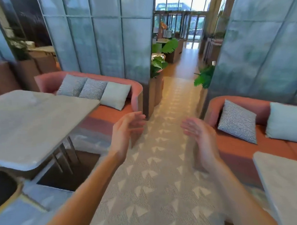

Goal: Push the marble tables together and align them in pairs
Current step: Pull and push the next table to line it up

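Both hands open, empty: left hand (126, 130), right hand (199, 135), touching nothing.

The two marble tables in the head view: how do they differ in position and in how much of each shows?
The left marble table shows most of its top plus metal legs beneath; the right marble table shows only a corner, legs out of view. The left one stands before the sofa with three cushions, the right one before the sofa with two cushions. Both are pale, bare and untouched by either hand.
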`<state>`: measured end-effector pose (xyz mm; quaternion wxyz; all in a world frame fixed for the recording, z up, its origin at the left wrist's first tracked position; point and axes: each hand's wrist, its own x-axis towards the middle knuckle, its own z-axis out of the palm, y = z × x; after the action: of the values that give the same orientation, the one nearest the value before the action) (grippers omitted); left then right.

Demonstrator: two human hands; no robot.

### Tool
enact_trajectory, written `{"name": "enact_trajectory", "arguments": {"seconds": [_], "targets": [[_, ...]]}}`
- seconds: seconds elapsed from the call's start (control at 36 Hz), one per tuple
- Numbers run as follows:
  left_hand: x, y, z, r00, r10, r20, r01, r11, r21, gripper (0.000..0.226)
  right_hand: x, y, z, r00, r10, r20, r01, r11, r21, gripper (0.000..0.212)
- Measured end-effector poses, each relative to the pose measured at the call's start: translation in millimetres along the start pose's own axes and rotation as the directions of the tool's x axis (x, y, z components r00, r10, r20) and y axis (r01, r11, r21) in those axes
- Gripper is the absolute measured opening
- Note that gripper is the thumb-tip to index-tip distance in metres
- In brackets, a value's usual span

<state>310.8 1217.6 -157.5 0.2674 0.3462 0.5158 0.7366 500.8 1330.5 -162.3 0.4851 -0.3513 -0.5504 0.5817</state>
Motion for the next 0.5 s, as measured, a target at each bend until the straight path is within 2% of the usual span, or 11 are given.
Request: {"name": "enact_trajectory", "arguments": {"seconds": [0.08,0.17,0.33,0.42,0.5], "targets": [[81.4,-10.0,1.1,0.999,0.018,0.034,-0.018,1.000,0.018,0.030,75.3,-0.5,33.7,1.000,-0.026,0.009,0.026,1.000,-0.003,0.027],[159.2,-41.8,-3.9,0.999,0.006,0.046,-0.005,1.000,-0.005,0.032,150.9,21.7,61.9,0.999,-0.017,-0.041,0.018,1.000,0.012,0.024],[326.0,-132.8,-23.4,0.992,-0.110,0.061,0.113,0.992,-0.054,0.025,308.7,74.3,107.7,0.996,0.019,-0.082,-0.019,1.000,-0.002,0.020],[416.6,-155.4,-12.4,0.986,-0.156,0.050,0.160,0.983,-0.086,0.025,386.0,78.4,124.6,0.986,0.046,-0.158,-0.045,0.999,0.010,0.021],[502.2,-167.6,20.0,0.984,-0.161,0.081,0.168,0.980,-0.102,0.024,454.8,75.4,128.3,0.980,0.010,-0.197,-0.009,1.000,0.009,0.027]]}}
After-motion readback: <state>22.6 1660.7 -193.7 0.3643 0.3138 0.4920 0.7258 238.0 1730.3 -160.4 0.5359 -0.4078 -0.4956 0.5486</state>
